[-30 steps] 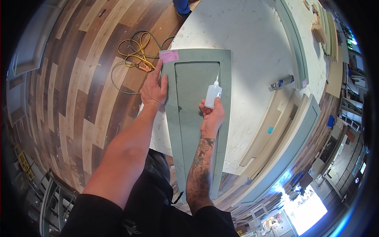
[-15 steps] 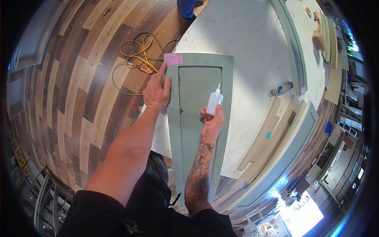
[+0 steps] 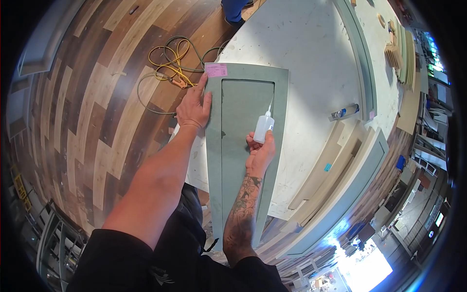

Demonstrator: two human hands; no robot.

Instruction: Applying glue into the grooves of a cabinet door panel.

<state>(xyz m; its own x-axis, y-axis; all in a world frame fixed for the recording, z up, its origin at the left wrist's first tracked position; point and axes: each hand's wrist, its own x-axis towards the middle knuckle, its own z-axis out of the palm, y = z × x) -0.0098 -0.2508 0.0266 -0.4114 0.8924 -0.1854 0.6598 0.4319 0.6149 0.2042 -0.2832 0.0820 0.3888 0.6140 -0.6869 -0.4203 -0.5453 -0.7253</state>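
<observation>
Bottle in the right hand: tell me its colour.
The bottle is a cloudy white, best seen in the head view.

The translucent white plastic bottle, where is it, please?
In the head view, right of centre, the bottle is in the right hand over the greyish green panel.

A white table (image 3: pixel 316 82) carries a green panelled door (image 3: pixel 245 109) and green board (image 3: pixel 361 63).

Black shirt (image 3: pixel 209 275); short left sleeve (image 3: pixel 114 258), short right sleeve (image 3: pixel 255 275). Pale winglike emblem (image 3: pixel 163 276) on shirt front. Thin dark strap end (image 3: pixel 211 246) poking out beyond shirt. Dark-ink tattoos (image 3: pixel 245 199) below shirt's right sleeve, along forearm. Left hand (image 3: pixel 193 108), right hand (image 3: pixel 262 150) bare.
</observation>
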